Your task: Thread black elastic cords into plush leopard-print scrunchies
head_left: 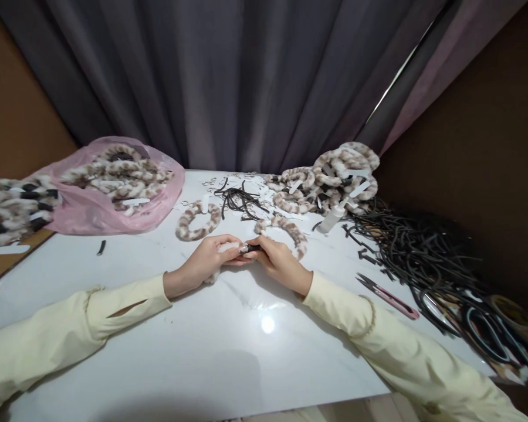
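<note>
Both hands meet over the middle of the white table. My left hand (210, 258) is closed around one end of a furry strip; a pale tuft of it shows under the palm. My right hand (279, 262) pinches a short black tube (251, 248) that touches the left fingertips. Just beyond the right hand lies a spotted furry ring (294, 232), partly hidden by the fingers. Another furry ring (198, 221) with a white tag lies beyond the left hand. A bunch of black cords (242, 202) rests between and behind the rings.
Furry rings fill a pink bag (162, 205) at the back left, with more heaped at back right (347, 161). A small white bottle (332, 219), pink-handled snips (391, 298) and a big black cord pile (413, 252) are on the right. A short black piece (101, 247) lies left.
</note>
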Tool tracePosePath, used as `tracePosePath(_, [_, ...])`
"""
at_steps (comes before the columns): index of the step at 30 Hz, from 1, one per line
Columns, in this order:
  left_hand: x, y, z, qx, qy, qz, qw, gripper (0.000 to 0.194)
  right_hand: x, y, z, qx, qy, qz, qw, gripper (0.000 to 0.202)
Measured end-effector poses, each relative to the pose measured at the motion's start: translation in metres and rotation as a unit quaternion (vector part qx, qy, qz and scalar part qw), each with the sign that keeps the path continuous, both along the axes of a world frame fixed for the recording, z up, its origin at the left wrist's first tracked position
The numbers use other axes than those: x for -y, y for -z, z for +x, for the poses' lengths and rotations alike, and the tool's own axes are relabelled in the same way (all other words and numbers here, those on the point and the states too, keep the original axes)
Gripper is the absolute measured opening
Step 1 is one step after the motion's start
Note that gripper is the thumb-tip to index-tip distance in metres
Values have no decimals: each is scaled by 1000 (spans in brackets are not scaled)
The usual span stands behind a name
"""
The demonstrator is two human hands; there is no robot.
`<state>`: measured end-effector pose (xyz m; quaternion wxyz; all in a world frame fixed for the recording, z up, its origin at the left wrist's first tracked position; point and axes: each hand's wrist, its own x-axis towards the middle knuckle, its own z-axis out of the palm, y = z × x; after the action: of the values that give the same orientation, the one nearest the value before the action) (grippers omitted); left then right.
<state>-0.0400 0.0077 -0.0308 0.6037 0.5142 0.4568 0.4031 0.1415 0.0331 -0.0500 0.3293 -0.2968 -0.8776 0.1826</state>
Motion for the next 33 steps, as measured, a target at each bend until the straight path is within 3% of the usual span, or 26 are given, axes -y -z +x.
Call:
tracePosePath(5, [5, -7, 1, -109, -12, 6, 994, 27, 2, 0, -1, 9, 8, 22, 1000, 12])
tracePosePath(11, [3, -4, 0, -30, -20, 9, 999, 23, 7, -1, -4, 36, 17, 82, 996, 19])
tracePosePath(16, [3, -2, 0, -34, -18, -7, 999, 26, 4, 0, -6, 22, 3, 69, 997, 17])
tracePosePath(20, [5, -2, 1, -28, -27, 9, 999, 28, 3, -4, -7, -14, 5, 5, 1000, 17])
tracePosePath(24, [7, 2, 1, -53, -41, 73, 995, 30, 4, -9, -8, -74, 32, -95, 992, 18])
tracePosePath(30, [10, 4, 1, -149, -48, 174, 972, 28, 2, -13, -9, -141, 58, -223, 963, 19])
tracePosePath(33, [11, 5, 2, -182, -51, 201, 961, 26, 3, -17, -9, -152, 77, -329, 929, 24])
